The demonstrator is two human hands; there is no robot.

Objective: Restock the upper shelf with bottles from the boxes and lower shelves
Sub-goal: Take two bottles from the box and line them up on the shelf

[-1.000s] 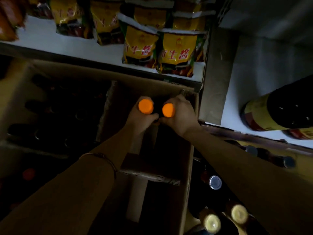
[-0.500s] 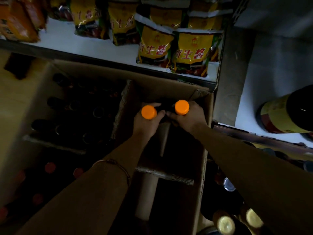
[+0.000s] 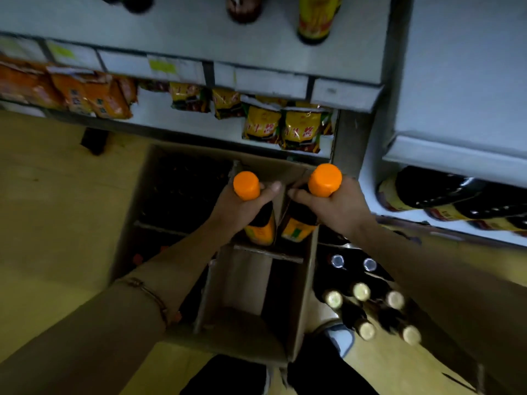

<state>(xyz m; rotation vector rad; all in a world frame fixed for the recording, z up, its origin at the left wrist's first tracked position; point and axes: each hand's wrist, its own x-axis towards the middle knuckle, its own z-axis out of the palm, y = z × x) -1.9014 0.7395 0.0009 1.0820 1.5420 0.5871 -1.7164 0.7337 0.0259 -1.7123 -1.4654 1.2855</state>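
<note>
Each hand holds 1 orange-capped bottle by the neck: left hand (image 3: 242,208) on the left bottle (image 3: 258,216), right hand (image 3: 332,205) on the right bottle (image 3: 301,223), both just above the cardboard box (image 3: 253,332). The upper shelf (image 3: 199,32) carries few bottles; restocking looks barely begun.

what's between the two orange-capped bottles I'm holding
Head view: only the thumb tips of left hand and right hand, nearly meeting; behind the gap, the cardboard box.

Floor and shelves, as I see them.
Floor (image 3: 57,212) carries the cardboard box (image 3: 299,295); lower shelf (image 3: 176,124) holds yellow sauce packets (image 3: 299,129); upper shelf (image 3: 199,32) has bottles (image 3: 313,21).
</note>
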